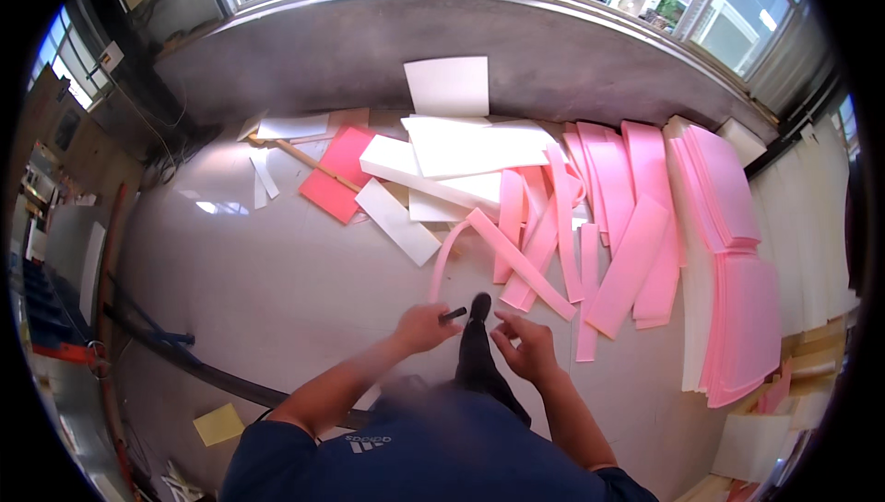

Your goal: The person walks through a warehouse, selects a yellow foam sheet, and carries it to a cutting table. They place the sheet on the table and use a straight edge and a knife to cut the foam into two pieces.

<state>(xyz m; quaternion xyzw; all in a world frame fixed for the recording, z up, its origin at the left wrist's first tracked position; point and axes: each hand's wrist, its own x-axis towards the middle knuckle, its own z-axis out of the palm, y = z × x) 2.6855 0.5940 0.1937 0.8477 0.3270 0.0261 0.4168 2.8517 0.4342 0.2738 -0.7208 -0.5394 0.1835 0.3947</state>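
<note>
My left hand (424,328) is closed around a short black stick-like object (453,315), whose end sticks out toward the right; its exact kind is too small to tell. To the right, my right hand (525,347) is held in the air with bent fingers somewhat apart and nothing visible between them. Beyond both hands, pink foam strips (522,264) lie loosely across one another on the floor. One thin curved pink strip (442,258) reaches down close to my left hand; whether they touch cannot be told.
White foam sheets (479,147) and a red panel (336,175) lie by the grey wall (323,59). Stacked pink sheets (742,318) stand at the right. A wooden stick (300,156) crosses the red panel. A black hose (212,375) and yellow sheet (219,425) are at left.
</note>
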